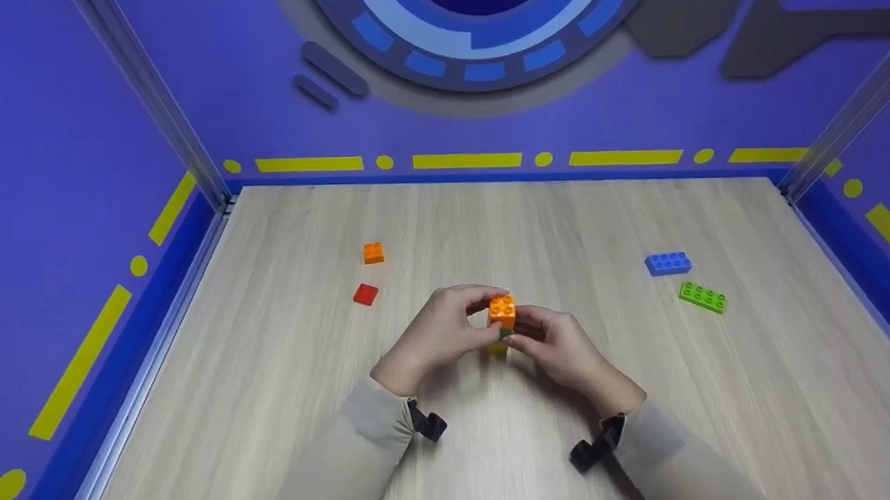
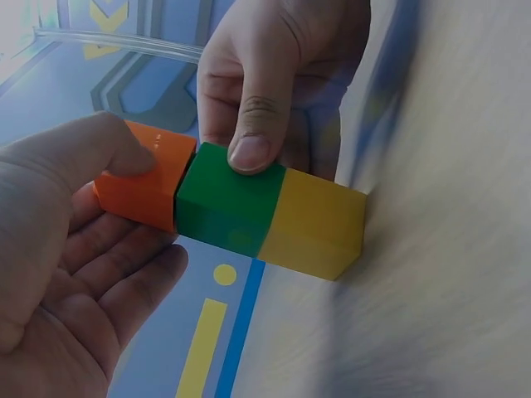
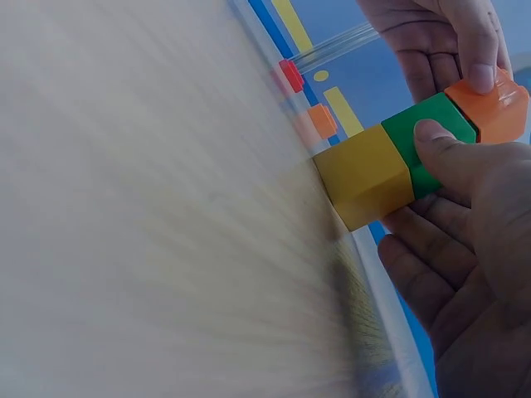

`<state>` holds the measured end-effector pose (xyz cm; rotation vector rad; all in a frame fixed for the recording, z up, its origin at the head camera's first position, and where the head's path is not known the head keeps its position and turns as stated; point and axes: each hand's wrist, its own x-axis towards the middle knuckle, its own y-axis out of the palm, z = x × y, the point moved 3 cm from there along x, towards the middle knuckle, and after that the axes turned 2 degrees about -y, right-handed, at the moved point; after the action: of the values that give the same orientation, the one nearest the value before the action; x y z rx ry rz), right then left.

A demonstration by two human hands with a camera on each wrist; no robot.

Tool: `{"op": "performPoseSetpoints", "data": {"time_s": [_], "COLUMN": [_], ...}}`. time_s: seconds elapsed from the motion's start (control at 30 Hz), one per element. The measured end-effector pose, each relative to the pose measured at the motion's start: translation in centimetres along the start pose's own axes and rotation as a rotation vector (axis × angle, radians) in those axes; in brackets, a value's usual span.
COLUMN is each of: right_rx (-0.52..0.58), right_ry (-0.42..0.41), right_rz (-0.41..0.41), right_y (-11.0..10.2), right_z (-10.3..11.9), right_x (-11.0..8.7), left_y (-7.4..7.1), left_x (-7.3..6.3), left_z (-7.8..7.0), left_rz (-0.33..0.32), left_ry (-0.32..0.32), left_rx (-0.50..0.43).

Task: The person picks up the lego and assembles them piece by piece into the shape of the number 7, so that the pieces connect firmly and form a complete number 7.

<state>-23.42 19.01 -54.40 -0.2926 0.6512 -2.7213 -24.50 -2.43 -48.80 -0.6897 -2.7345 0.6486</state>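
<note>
A tower of three blocks stands upright between the hands near the middle of the table. On top is an orange block (image 1: 502,311), below it a green block (image 2: 228,199), and at the bottom a yellow block (image 2: 315,224) whose base appears to touch the table. My left hand (image 1: 448,323) pinches the orange block between thumb and fingers. From the other side, my right hand (image 1: 563,346) grips the green block, its thumb flat on one face. A thin dark seam shows between orange and green in the left wrist view.
Left of the hands on the wooden table (image 1: 269,348) lie a red block (image 1: 366,294) and another orange block (image 1: 373,253). A blue brick (image 1: 669,263) and a lime green brick (image 1: 703,297) lie to the right. Purple walls (image 1: 244,131) enclose the back and sides.
</note>
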Motion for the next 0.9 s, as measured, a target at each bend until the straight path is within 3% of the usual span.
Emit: {"op": "performPoseSetpoints", "data": {"time_s": [0.13, 0.43, 0.9], "right_rx": [-0.005, -0.013, -0.016], "right_ry": [0.008, 0.014, 0.014], "right_rz": [-0.004, -0.003, -0.006], "right_y": [0.0, 0.0, 0.1], "right_z": [0.0, -0.1, 0.1], "right_x": [-0.1, 0.0, -0.1], "left_y": [0.2, 1.0, 1.2], "left_x": [0.2, 0.4, 0.5], "left_z": [0.5, 1.6, 1.9], "left_rz": [-0.021, -0.109, -0.107], "left_ry": [0.013, 0.025, 0.027], "left_rx": [-0.021, -0.175, -0.210]}}
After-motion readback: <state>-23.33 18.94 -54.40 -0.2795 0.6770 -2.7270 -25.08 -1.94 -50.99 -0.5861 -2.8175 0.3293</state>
